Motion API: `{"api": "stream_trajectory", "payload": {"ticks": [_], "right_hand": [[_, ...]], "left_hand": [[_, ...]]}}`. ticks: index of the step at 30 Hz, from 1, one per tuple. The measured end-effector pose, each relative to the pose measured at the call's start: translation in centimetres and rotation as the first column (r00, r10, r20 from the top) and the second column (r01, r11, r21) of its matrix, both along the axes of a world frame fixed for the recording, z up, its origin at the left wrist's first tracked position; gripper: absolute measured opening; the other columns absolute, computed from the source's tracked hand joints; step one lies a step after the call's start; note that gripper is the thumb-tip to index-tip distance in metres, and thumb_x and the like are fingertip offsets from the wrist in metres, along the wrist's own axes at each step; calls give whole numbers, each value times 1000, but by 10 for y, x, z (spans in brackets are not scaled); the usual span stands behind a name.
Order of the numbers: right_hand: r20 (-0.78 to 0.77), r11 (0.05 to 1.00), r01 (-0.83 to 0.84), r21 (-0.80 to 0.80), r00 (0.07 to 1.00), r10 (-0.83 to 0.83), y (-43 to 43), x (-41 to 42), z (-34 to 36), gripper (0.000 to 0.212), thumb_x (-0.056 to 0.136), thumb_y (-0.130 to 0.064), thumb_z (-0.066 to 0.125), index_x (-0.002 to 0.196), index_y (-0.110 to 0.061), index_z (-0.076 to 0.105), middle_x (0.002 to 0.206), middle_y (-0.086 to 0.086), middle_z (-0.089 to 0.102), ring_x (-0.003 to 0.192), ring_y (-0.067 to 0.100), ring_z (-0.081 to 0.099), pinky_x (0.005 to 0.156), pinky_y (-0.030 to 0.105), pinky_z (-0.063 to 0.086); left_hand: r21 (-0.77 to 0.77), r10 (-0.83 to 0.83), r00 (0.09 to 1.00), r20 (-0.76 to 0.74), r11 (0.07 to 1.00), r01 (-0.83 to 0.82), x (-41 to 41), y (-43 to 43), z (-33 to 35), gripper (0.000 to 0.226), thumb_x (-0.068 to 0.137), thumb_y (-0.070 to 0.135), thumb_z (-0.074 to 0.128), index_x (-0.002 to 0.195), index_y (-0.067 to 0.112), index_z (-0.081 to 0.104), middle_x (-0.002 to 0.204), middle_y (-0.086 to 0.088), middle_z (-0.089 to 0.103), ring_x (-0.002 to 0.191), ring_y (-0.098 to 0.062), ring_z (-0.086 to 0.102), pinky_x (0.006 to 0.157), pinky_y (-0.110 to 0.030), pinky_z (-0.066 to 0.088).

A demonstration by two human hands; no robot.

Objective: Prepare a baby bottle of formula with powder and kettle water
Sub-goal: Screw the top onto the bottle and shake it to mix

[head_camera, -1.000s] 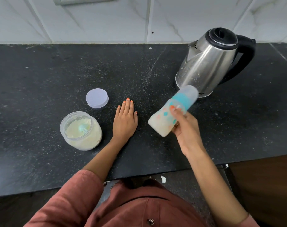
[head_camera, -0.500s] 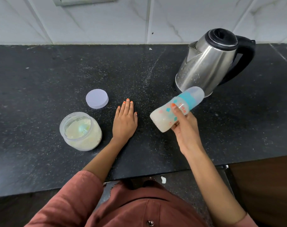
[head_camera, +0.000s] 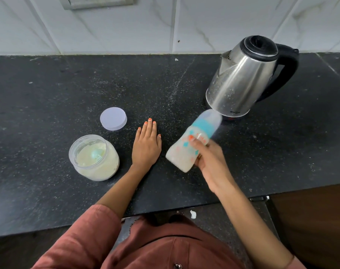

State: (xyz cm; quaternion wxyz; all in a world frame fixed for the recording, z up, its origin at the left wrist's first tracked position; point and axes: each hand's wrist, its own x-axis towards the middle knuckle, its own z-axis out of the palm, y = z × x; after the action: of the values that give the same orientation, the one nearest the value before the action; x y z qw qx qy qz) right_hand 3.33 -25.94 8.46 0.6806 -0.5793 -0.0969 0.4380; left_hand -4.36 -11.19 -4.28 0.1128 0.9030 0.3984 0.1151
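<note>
My right hand (head_camera: 209, 162) grips a capped baby bottle (head_camera: 192, 142) with a teal collar, holding it tilted above the counter with its cap toward the kettle; milky liquid fills its lower part and the bottle looks motion-blurred. My left hand (head_camera: 146, 144) lies flat, fingers straight, on the black counter (head_camera: 48, 94). To its left stands an open clear jar of pale formula powder (head_camera: 94, 158) with a teal scoop inside. A steel electric kettle (head_camera: 242, 78) with black lid and handle stands at the back right.
The jar's lavender lid (head_camera: 113, 119) lies flat behind the jar. A white tiled wall (head_camera: 165, 26) runs behind the counter. The counter's front edge is near my body, with a brown cabinet (head_camera: 310, 220) at lower right.
The bottle in my right hand has swung back and forth, up toward the kettle and then down again, as in shaking. My left hand, the jar, lid and kettle have stayed put.
</note>
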Motion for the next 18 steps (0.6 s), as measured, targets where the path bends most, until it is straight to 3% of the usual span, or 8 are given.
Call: {"api": "stream_trajectory", "payload": {"ticks": [2,3,7,9,11,15,18], "right_hand": [[80,982,-149,-113,984,159,-7,-6,-1,17,77,-10,66,93,-16,63,92,2,70,89,16,66,81,32,54],[101,981,-149,-121,982,161,-8,-4,-1,19,75,-9,68,92,-16,64,90,2,70,89,17,67,82,33,54],[-31,987,153,51,988,-152,0,13,2,23,78,-11,64,101,-14,62,95,-1,69,89,10,66,81,29,55],[-79,957,286,47,956,-282,3,16,-1,26,84,-13,61,110,-14,57,100,-2,66,92,9,65,83,29,54],[-25,977,211,-11,977,-211,1,8,-4,23,83,-12,62,105,-15,58,98,-2,67,91,10,65,84,30,54],[71,967,-160,-199,982,178,-12,-11,-7,21,74,-8,70,93,-15,64,91,3,71,88,16,67,85,36,53],[12,997,-29,-69,999,30,-7,-3,-4,18,75,-6,66,92,-13,64,89,2,70,85,15,66,82,35,53]], "left_hand": [[-3,3,1000,-2,1000,-3,0,0,0,50,100,26,29,144,5,21,154,-11,19,143,-23,15,116,-35,6],[0,3,1000,-4,1000,-3,0,0,0,50,100,26,29,144,5,20,154,-11,18,143,-23,15,116,-35,6],[14,1,1000,16,1000,-1,-1,-1,0,49,100,25,31,143,4,24,152,-12,22,142,-24,19,115,-36,8],[18,0,1000,15,1000,-1,-1,-1,0,49,100,25,32,143,3,25,152,-13,23,142,-25,20,115,-36,9],[10,-1,1000,4,1000,0,0,-1,1,49,100,26,30,143,4,23,153,-12,21,142,-24,18,116,-36,8],[10,-2,1000,-20,1000,2,0,0,0,50,100,27,27,145,6,19,154,-11,17,143,-22,13,116,-35,6],[11,-2,1000,-1,1000,2,0,-1,1,50,100,26,29,144,4,21,153,-12,20,143,-23,16,116,-36,7]]}}
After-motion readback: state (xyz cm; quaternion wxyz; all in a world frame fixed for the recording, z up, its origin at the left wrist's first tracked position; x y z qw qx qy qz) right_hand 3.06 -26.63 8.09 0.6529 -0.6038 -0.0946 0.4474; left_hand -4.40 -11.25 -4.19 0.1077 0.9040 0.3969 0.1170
